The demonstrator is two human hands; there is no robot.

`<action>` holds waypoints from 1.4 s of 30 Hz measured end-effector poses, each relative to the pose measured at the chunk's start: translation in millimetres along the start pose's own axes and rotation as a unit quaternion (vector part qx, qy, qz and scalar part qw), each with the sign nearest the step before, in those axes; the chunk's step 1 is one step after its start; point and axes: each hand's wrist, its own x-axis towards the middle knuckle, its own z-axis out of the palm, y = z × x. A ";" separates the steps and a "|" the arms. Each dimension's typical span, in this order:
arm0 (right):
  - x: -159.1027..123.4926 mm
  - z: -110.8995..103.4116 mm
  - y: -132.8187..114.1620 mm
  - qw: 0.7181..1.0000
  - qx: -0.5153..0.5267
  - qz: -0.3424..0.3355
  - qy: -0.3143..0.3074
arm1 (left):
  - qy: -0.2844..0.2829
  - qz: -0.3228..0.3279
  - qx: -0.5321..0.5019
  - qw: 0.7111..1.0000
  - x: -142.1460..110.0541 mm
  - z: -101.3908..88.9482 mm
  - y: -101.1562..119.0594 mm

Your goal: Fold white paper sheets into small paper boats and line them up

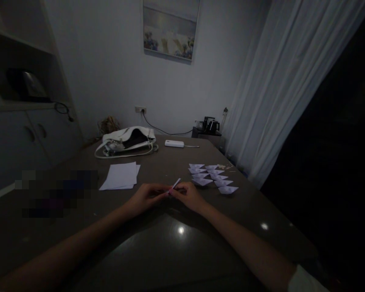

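Between my two hands is a small piece of folded white paper (176, 183), its narrow edge sticking up past the fingertips. My left hand (147, 198) pinches it from the left, fingers closed. From the right, my right hand (188, 195) grips the same paper with thumb and fingers together. Most of the folded paper is hidden behind the fingers. Just beyond my right hand, several folded paper boats (202, 181) stand in two rows on the dark table (158, 251). To the left of my hands lies a small stack of white paper sheets (120, 176).
A white handbag (129, 140) lies open at the table's back left. Near the far edge is a white power bank (174, 143) with a short cable. Small scraps (225, 166) lie beside the boats. A black kettle (213, 125) stands beyond the table, near the curtain (261, 81).
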 end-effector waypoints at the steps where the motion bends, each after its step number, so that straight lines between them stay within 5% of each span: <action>1: 0.0 0.0 -0.7 1.000 0.002 0.001 -0.001 | 0.001 0.004 0.004 1.000 0.0 -0.1 -0.3; 42: -0.9 0.3 -1.9 0.999 -0.006 -0.010 -0.033 | 0.012 0.000 -0.031 0.999 0.0 3.3 -0.4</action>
